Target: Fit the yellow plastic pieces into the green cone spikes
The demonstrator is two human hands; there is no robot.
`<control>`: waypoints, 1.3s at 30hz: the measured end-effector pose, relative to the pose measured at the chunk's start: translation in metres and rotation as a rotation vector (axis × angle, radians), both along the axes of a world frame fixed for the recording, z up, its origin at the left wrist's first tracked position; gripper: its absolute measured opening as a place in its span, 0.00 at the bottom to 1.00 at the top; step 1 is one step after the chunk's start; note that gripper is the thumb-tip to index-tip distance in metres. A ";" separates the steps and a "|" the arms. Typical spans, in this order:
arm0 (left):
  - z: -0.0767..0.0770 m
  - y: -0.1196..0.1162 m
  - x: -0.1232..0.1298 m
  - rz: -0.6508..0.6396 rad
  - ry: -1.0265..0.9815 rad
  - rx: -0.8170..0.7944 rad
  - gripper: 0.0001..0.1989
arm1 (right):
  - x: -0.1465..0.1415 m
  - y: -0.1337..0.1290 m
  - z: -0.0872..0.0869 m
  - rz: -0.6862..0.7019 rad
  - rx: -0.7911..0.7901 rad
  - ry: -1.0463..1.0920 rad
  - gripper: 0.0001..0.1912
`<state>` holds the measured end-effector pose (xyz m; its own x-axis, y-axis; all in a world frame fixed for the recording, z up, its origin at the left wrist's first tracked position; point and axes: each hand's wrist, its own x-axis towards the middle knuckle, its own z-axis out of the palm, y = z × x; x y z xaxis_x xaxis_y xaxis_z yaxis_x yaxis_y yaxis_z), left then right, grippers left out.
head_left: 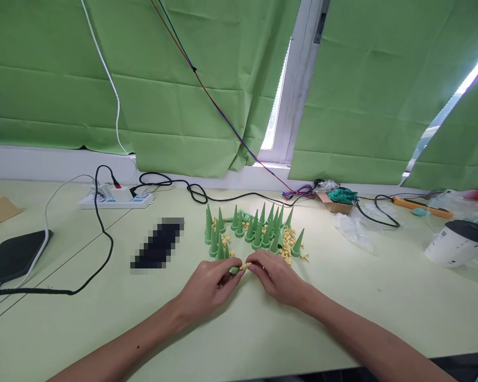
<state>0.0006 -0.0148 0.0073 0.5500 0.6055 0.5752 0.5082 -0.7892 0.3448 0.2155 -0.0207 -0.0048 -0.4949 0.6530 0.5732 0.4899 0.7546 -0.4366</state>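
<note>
My left hand (209, 286) is closed around a green piece (233, 270), most of which its fingers hide. My right hand (276, 277) pinches a small yellow piece (246, 266) that touches or nearly touches the green one, between the fingertips of both hands. Just beyond my hands stand several green cones (257, 236) with round bases, upright on the table. Small yellow pieces (288, 243) lie heaped at the right of the cones, and a few more are scattered among them.
A pixelated dark object (157, 246) lies left of the cones. Farther left are a power strip (143, 201), cables and a black pad (18, 254). Toward the right are a small cardboard box (334, 203), clear plastic bags (354, 231) and a white container (456, 249).
</note>
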 end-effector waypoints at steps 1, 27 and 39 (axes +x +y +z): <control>0.000 0.000 0.000 -0.002 -0.001 0.001 0.08 | 0.000 0.000 0.000 0.001 -0.001 -0.003 0.10; 0.003 0.003 -0.002 -0.055 0.009 0.032 0.08 | -0.002 -0.004 0.005 -0.035 -0.065 -0.017 0.09; 0.003 0.006 -0.005 -0.061 0.065 0.054 0.09 | -0.003 -0.003 0.001 0.013 -0.052 0.035 0.08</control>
